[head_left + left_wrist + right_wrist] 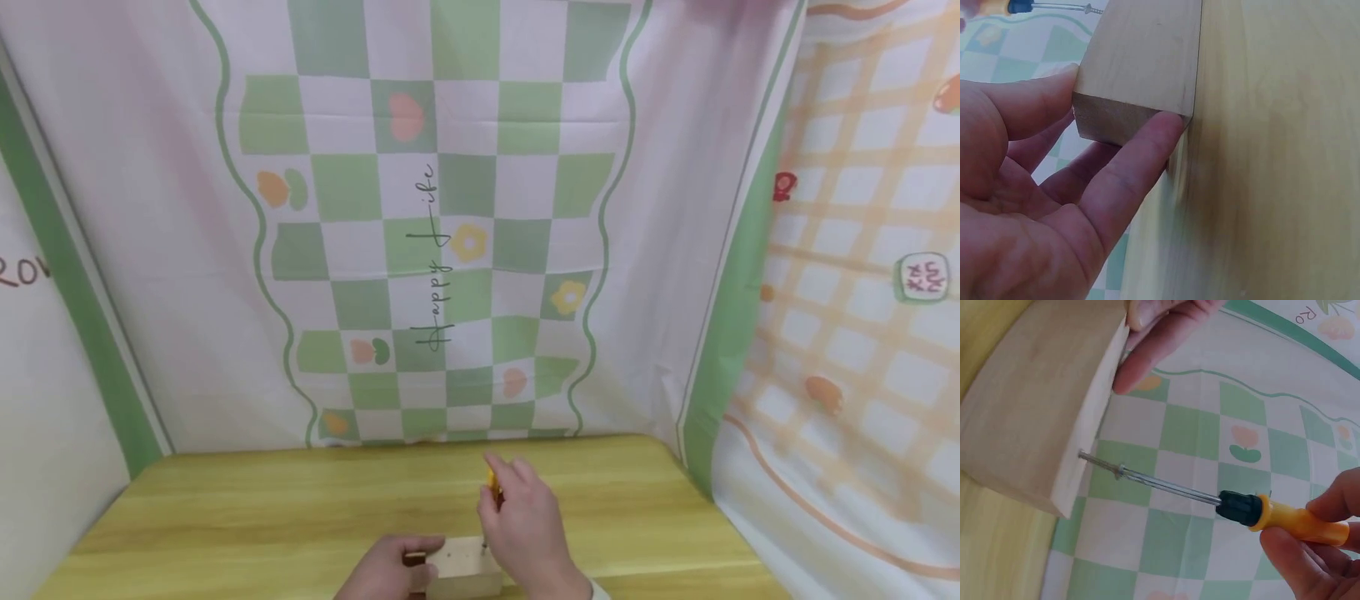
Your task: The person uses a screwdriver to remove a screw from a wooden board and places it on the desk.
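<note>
A pale wooden block [465, 586] stands on the table near its front edge. My left hand [386, 571] grips the block's left end, thumb and fingers around its edges, as the left wrist view shows up close. In my right hand [528, 525] is a screwdriver [1297, 522] with a yellow-orange handle, a dark collar and a slim metal shaft. Its tip meets the head of a screw [1100, 462], whose point sits in the block's top face near the right end. Most of the screw's length stands out of the wood. Thumb and fingers pinch the handle.
The wood-grain table [300, 500] runs back to a hanging cloth [465, 192] with green checks and flowers. A white cloth [60, 333] hangs on the left and an orange-checked one [847, 333] on the right.
</note>
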Demonstrator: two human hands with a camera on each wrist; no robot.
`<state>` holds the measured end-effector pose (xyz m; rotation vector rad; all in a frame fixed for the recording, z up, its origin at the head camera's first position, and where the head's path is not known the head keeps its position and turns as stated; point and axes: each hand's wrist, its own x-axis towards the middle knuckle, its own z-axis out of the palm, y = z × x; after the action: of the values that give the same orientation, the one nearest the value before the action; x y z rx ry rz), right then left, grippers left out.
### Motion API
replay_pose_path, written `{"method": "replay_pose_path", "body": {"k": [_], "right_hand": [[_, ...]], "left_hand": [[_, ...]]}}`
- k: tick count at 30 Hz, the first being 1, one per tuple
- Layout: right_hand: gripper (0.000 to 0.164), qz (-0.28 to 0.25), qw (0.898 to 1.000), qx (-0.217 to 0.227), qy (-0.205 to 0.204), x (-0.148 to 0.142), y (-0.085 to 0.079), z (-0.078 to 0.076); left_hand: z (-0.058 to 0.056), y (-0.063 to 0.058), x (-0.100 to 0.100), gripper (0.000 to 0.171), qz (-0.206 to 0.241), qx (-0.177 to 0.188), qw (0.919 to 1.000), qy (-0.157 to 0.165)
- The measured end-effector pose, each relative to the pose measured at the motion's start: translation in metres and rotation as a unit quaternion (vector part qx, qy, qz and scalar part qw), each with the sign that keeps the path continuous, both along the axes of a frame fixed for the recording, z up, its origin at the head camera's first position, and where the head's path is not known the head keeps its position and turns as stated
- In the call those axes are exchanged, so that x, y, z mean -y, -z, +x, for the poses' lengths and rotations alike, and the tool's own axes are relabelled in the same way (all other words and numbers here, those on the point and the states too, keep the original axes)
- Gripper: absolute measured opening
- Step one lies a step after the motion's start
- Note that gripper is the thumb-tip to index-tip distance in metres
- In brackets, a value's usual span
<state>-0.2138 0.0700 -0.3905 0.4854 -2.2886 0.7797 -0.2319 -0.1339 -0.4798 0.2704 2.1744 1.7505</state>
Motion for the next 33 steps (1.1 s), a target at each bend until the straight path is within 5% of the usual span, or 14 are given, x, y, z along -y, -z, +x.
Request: {"method": "replay_pose_path", "body": {"k": [6,10,14,18,22,25,30,33], "right_hand": [[0.036,0.024,0.994,0.017,-0.106,-0.014,-0.004,-0.006],[0.037,0.035,0.976,0.075,-0.204,-0.028,-0.010,-0.014],[0.038,0.019,0.962,0.138,-0.237,-0.035,-0.014,-0.018],[0.037,0.001,0.968,0.148,-0.202,-0.028,-0.012,-0.014],[0.032,0.012,0.991,0.082,-0.109,-0.011,-0.008,-0.004],[0.031,0.011,0.998,0.030,-0.046,-0.001,-0.005,0.001],[0.034,-0.015,0.999,0.026,-0.012,0.002,0.000,0.003],[0.033,-0.023,0.998,0.051,-0.040,-0.006,0.000,0.001]], "left_hand": [[0.001,-0.001,0.002,0.039,0.033,-0.003,0.9994,0.002],[0.000,0.000,0.002,0.039,0.042,0.006,0.9991,0.000],[-0.001,0.001,0.002,0.039,0.034,0.011,0.9994,-0.003],[-0.001,0.000,0.003,0.039,0.025,0.004,0.9997,0.002],[0.000,-0.001,0.004,0.039,0.018,-0.004,0.9998,0.006],[0.001,0.000,0.003,0.039,0.014,-0.005,0.9999,0.002],[0.001,0.001,0.001,0.038,0.008,-0.009,0.9999,-0.003],[0.002,0.001,0.001,0.039,0.011,-0.009,0.9999,-0.001]]}}
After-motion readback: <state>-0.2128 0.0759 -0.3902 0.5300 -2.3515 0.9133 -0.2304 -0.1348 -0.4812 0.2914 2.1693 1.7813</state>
